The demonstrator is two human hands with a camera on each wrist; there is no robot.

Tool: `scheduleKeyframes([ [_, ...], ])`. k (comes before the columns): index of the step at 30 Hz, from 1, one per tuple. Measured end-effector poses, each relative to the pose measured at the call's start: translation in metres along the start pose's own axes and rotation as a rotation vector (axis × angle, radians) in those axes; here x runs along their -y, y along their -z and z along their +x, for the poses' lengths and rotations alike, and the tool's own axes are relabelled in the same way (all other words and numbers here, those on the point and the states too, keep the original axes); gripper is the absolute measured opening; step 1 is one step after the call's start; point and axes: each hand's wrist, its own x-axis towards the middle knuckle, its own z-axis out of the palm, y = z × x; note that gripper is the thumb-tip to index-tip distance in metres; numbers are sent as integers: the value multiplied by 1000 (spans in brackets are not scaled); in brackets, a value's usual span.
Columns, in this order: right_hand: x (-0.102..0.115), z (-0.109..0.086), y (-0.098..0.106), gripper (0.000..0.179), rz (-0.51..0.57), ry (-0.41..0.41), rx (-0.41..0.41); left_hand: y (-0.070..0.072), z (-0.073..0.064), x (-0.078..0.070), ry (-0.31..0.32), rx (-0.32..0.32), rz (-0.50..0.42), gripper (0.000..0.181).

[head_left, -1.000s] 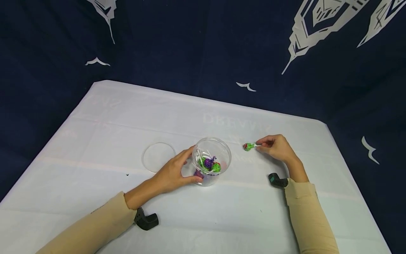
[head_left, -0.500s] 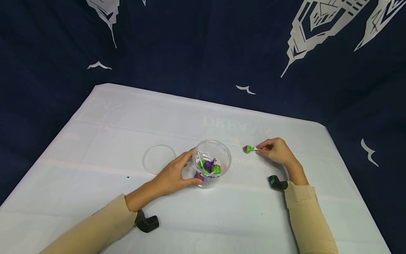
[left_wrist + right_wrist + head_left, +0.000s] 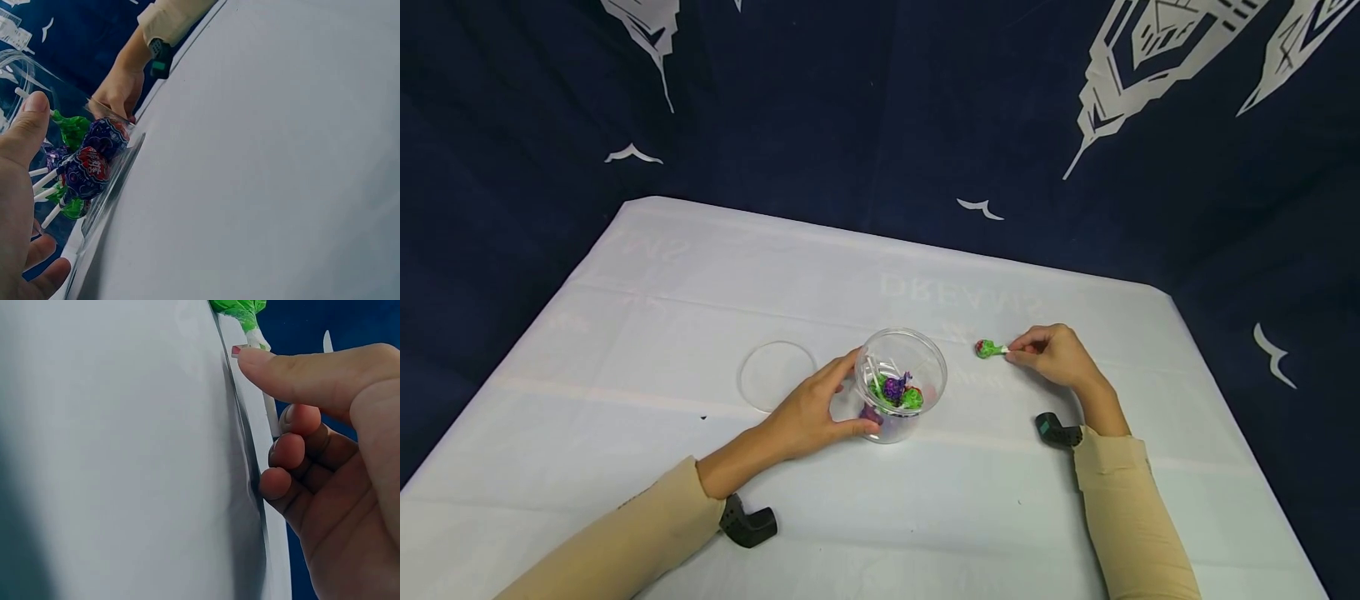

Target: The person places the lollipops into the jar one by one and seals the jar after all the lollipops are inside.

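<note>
A clear plastic jar (image 3: pixel 937 379) stands upright near the middle of the table, without a lid on top. Inside it are several wrapped lollipops, among them a purple one (image 3: pixel 87 174) and a green one (image 3: pixel 912 398), their white sticks leaning to one side. My left hand (image 3: pixel 805 417) grips the jar's left side, thumb toward the front. To the right, my right hand (image 3: pixel 1054 354) pinches the white stick of a green-and-red wrapped lollipop (image 3: pixel 988 349) between thumb and fingers. Its head points left toward the jar, close over the tablecloth. In the right wrist view, only part of its green wrapper (image 3: pixel 242 309) shows.
A clear round lid (image 3: pixel 739 377) lies flat to the left of the jar, behind my left hand. White cloth (image 3: pixel 925 517) covers the table. A dark blue curtain (image 3: pixel 820 125) with white prints hangs behind the far edge.
</note>
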Motion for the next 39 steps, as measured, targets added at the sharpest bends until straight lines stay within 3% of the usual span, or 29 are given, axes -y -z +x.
scheduleKeyframes([
  [25,8,-12,5,12,102,2,1,-2,1,-1,12,9,2,98],
  [34,22,-12,12,5,70,99,-46,-1,1,-1,2,-2,-3,99],
  [39,42,-14,18,7,37,152,-47,-1,1,-1,-2,-5,-2,99],
])
